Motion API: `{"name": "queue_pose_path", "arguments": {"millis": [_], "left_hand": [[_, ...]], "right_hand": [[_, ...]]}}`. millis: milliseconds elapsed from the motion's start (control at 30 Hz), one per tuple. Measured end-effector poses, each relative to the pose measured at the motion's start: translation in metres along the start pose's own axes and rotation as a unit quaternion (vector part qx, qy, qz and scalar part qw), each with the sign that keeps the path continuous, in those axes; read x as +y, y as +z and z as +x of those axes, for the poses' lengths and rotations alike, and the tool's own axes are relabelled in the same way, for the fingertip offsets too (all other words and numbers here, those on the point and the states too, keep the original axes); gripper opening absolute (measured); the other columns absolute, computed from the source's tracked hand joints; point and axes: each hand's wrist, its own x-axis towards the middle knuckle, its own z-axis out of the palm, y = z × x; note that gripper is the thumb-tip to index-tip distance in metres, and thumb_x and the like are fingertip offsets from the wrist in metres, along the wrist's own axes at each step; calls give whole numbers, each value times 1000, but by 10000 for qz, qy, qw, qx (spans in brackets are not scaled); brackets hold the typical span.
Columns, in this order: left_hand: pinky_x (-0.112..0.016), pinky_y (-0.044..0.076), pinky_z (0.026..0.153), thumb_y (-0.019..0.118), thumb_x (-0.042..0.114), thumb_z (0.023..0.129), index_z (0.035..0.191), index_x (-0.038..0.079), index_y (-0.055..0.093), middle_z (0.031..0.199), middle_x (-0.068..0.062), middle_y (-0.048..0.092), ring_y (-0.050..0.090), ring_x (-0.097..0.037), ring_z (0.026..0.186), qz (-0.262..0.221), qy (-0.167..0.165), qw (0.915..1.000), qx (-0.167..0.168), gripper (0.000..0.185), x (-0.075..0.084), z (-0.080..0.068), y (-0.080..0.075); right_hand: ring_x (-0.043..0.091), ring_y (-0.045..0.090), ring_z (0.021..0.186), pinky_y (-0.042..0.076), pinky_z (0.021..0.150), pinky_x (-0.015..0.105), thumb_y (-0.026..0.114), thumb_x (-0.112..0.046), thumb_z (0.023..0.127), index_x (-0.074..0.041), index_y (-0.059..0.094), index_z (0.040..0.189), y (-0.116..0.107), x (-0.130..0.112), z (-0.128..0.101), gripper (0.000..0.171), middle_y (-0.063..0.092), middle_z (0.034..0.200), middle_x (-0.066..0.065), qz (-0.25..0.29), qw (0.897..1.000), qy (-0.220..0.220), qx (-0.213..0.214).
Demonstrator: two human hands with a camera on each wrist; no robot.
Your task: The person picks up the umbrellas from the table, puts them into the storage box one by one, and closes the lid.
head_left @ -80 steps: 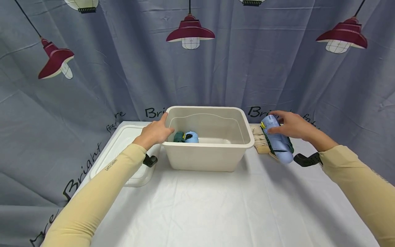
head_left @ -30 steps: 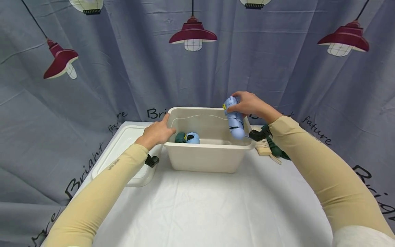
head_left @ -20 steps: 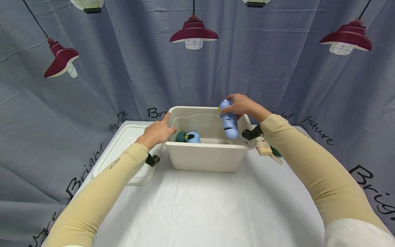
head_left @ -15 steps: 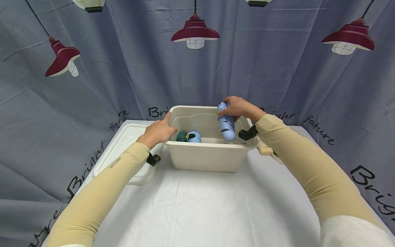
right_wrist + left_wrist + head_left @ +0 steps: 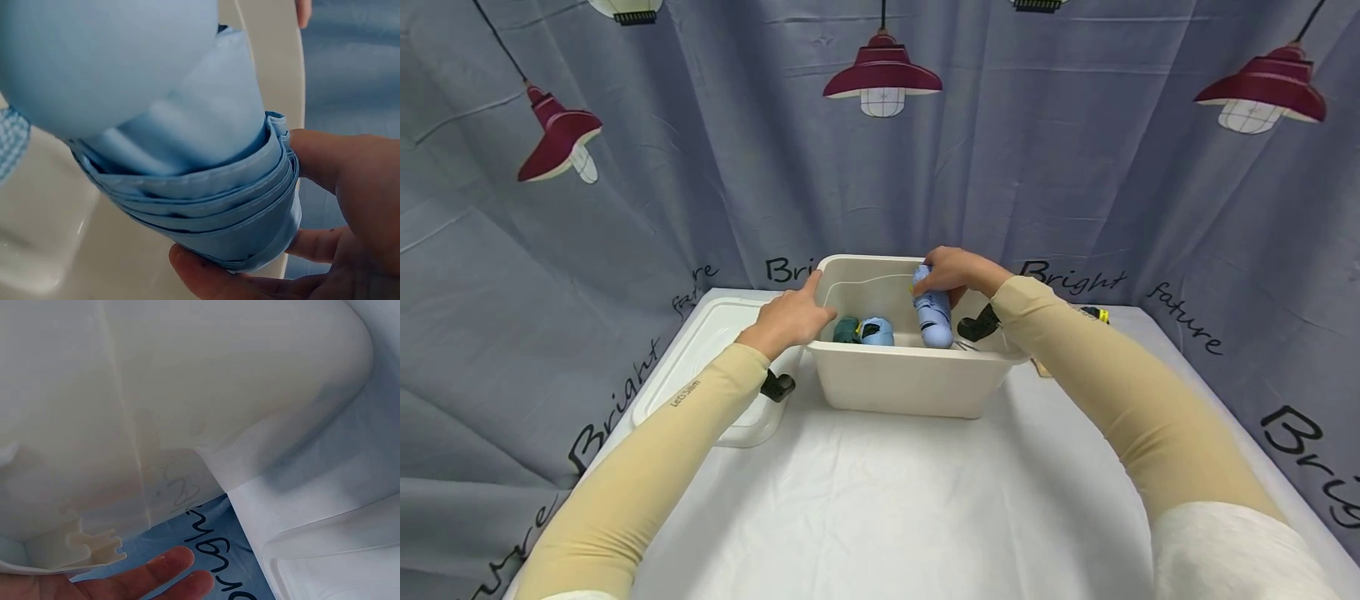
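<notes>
Head cam high, front-down, wrist cams close, all share bin [image 5: 910, 379]

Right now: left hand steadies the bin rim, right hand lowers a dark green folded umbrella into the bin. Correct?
Not quite. The folded umbrella gripped by the right hand is light blue, not dark green; the right wrist view shows it plainly. The rest holds: the left hand rests on the bin rim.
</notes>
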Motion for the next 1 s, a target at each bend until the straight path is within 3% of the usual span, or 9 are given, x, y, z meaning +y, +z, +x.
{"name": "queue_pose_path", "arguments": {"millis": [200,600,767,1000], "left_hand": [[-52,49,83,49,48,95,164,22,9,135,-21,61,65,-37,109,4,30,10000,55,84,2,0,-1],[-51,49,82,48,49,94,164,22,10,131,-20,63,65,-36,105,47,1,10000,88,83,1,1,1],[-51,49,82,47,49,95,164,24,8,133,-20,62,65,-36,104,49,-41,10000,58,83,0,1,1],[-52,49,83,48,50,95,164,25,8,134,-20,61,65,-37,107,67,-73,9999,47,83,0,1,1]], "right_hand": [[26,71,80,60,78,43,68,-25,92,5,55,130,10,-5,8,50,61,109,21,69,9995,106,-294],[20,67,61,61,74,42,68,-20,88,4,64,90,30,-7,23,25,65,78,11,-257,9940,241,-1036],[21,66,66,60,71,38,68,-22,90,5,64,94,36,-5,33,27,64,85,11,-360,9900,355,-1314],[27,66,82,59,82,40,69,-25,89,7,65,108,43,-4,42,37,64,102,17,-688,9852,451,-1504]]}}
